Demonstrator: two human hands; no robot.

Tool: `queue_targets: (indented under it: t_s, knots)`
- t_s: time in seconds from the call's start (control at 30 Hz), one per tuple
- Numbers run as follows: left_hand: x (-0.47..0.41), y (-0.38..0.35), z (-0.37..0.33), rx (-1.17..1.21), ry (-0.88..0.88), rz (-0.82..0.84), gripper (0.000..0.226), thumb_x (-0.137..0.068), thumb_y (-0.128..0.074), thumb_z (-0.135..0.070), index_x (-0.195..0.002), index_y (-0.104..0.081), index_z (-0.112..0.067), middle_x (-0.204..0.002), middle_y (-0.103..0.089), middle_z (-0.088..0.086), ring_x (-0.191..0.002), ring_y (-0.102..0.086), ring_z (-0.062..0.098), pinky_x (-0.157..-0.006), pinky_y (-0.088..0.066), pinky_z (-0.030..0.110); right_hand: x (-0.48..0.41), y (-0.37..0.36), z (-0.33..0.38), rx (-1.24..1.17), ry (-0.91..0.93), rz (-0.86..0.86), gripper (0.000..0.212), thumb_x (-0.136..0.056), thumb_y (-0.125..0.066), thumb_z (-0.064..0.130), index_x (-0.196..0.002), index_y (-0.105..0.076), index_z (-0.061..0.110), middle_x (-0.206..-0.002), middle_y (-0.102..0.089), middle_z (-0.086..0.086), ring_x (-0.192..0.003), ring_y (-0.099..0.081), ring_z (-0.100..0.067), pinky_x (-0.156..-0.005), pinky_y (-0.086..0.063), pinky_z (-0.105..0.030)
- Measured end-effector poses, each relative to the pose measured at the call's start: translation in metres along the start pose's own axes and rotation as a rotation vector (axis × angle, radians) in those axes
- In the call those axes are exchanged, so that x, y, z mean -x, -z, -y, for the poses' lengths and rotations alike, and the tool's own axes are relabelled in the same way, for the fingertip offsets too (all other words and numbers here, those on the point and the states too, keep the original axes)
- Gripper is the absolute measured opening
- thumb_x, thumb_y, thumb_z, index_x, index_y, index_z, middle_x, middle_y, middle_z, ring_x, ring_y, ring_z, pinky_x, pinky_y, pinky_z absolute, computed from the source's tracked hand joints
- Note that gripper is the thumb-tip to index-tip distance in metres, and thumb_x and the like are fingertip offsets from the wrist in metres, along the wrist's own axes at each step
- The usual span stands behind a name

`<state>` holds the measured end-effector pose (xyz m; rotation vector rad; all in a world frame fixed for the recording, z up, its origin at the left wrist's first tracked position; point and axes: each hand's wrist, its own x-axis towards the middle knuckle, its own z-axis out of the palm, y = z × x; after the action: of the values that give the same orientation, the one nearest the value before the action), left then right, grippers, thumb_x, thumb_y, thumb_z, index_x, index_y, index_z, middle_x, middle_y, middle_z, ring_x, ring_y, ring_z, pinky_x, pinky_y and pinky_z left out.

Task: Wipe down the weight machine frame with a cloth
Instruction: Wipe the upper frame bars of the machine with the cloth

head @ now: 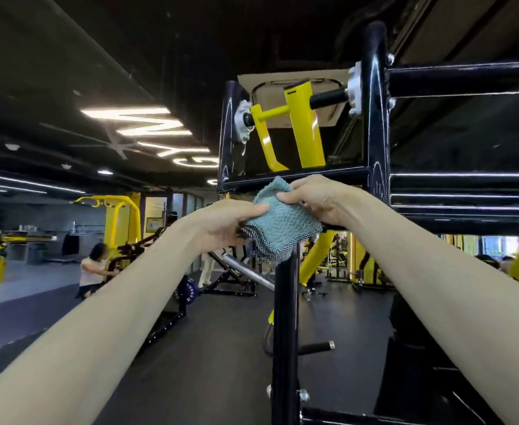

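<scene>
Both hands pinch a folded teal cloth (279,223) just below the black frame crossbar (295,177): left hand (224,223) underneath, right hand (316,199) on top, likely refolding a clean face.

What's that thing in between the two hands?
A folded teal cloth: the left hand and right hand each grip a side, by the black frame bar, in the head view.

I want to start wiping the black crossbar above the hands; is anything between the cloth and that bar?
Nothing visible does. The left hand and right hand hold the folded cloth just under the black crossbar, its top corner at the bar's lower edge. The yellow lever arms stand above the bar, outside that path.
</scene>
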<state>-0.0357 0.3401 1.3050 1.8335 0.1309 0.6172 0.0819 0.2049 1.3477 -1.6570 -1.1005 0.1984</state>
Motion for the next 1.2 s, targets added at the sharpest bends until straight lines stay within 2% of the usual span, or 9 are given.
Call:
queue_targets:
  t_s: [0.1,0.3,0.47,0.6,0.7,0.87,0.97,1.07,1.2]
  knots:
    - [-0.006,-0.005,-0.004,0.165,-0.02,-0.023,0.027,-0.076,-0.07,-0.028,-0.098,-0.068,-0.013,-0.097,-0.071,0.003,-0.092,-0.062,0.018,-0.083,-0.05,0.034,-0.004,0.008,0.001,-0.113,-0.011,-0.017,0.013,-0.093,-0.061,0.014,-0.101,-0.064,0.003,-0.088,-0.066,-0.007,-0.077,-0.063,-0.021,-0.066,-0.052,-0.031]
    - [-0.032,-0.041,-0.027,0.405,0.044,-0.134,0.014,-0.091,-0.062,-0.02,-0.09,-0.064,-0.006,-0.076,-0.073,0.011,-0.074,-0.068,0.024,-0.073,-0.052,0.04,-0.029,0.017,-0.008,-0.3,-0.03,-0.107,0.015,-0.093,-0.062,0.016,-0.096,-0.062,0.001,-0.087,-0.065,-0.011,-0.074,-0.063,-0.024,-0.066,-0.053,-0.036]
    - [-0.068,-0.054,-0.041,0.35,0.156,-0.224,0.019,-0.093,-0.058,-0.011,-0.077,-0.056,-0.002,-0.055,-0.063,0.011,-0.067,-0.057,0.025,-0.075,-0.049,0.043,-0.043,0.057,-0.026,0.162,0.069,-0.596,0.036,-0.09,-0.062,0.037,-0.102,-0.065,0.003,-0.096,-0.067,-0.013,-0.08,-0.066,-0.029,-0.073,-0.057,-0.039]
    - [-0.12,-0.049,-0.068,0.203,-0.083,-0.456,0.021,-0.086,-0.063,-0.004,-0.105,-0.062,0.005,-0.075,-0.06,0.014,-0.068,-0.057,0.027,-0.06,-0.047,0.035,-0.03,0.118,-0.029,0.516,0.127,-0.934,0.026,-0.091,-0.053,0.02,-0.112,-0.061,0.009,-0.113,-0.062,-0.01,-0.103,-0.059,-0.031,-0.077,-0.043,-0.032]
    - [-0.158,-0.075,-0.077,-0.335,-0.492,-0.709,0.017,-0.094,-0.053,-0.013,-0.101,-0.067,-0.005,-0.093,-0.062,0.011,-0.089,-0.059,0.029,-0.067,-0.042,0.031,-0.028,0.139,-0.039,0.642,0.027,-0.824,0.045,-0.086,-0.065,0.02,-0.125,-0.048,0.005,-0.124,-0.056,-0.014,-0.112,-0.055,-0.032,-0.084,-0.044,-0.035]
    - [-0.198,-0.133,-0.068,-0.8,-0.667,-0.471,0.04,-0.096,-0.041,-0.006,-0.119,-0.066,-0.028,-0.122,-0.058,0.008,-0.118,-0.045,0.029,-0.092,-0.035,0.037,-0.043,0.147,-0.042,0.379,0.087,-0.628,0.057,-0.078,-0.079,0.013,-0.127,-0.051,0.007,-0.114,-0.063,-0.005,-0.109,-0.06,-0.025,-0.099,-0.046,-0.037]
    - [-0.21,-0.125,-0.073,-0.825,-0.719,-0.395,0.029,-0.097,-0.045,-0.012,-0.104,-0.069,-0.026,-0.106,-0.065,-0.001,-0.108,-0.051,0.024,-0.089,-0.032,0.036,-0.055,0.15,-0.042,0.418,0.069,-0.601,0.049,-0.07,-0.085,0.014,-0.113,-0.06,0.009,-0.105,-0.069,-0.008,-0.1,-0.064,-0.023,-0.095,-0.05,-0.038]
    - [-0.216,-0.12,-0.086,-0.598,-0.72,-0.269,0.027,-0.096,-0.046,-0.012,-0.073,-0.059,-0.011,-0.071,-0.057,0.006,-0.076,-0.053,0.028,-0.057,-0.034,0.03,-0.064,0.158,-0.038,0.479,0.037,-0.661,0.051,-0.066,-0.088,0.017,-0.108,-0.062,0.005,-0.103,-0.069,-0.009,-0.1,-0.063,-0.024,-0.089,-0.05,-0.033]
    - [-0.214,-0.144,-0.095,-0.663,-0.686,-0.325,0.014,-0.094,-0.045,-0.01,-0.09,-0.057,-0.005,-0.091,-0.058,0.016,-0.092,-0.059,0.036,-0.064,-0.038,0.034,-0.073,0.162,-0.035,0.497,0.007,-0.683,0.063,-0.062,-0.09,0.02,-0.115,-0.059,0.003,-0.108,-0.066,-0.01,-0.101,-0.062,-0.025,-0.084,-0.048,-0.029]
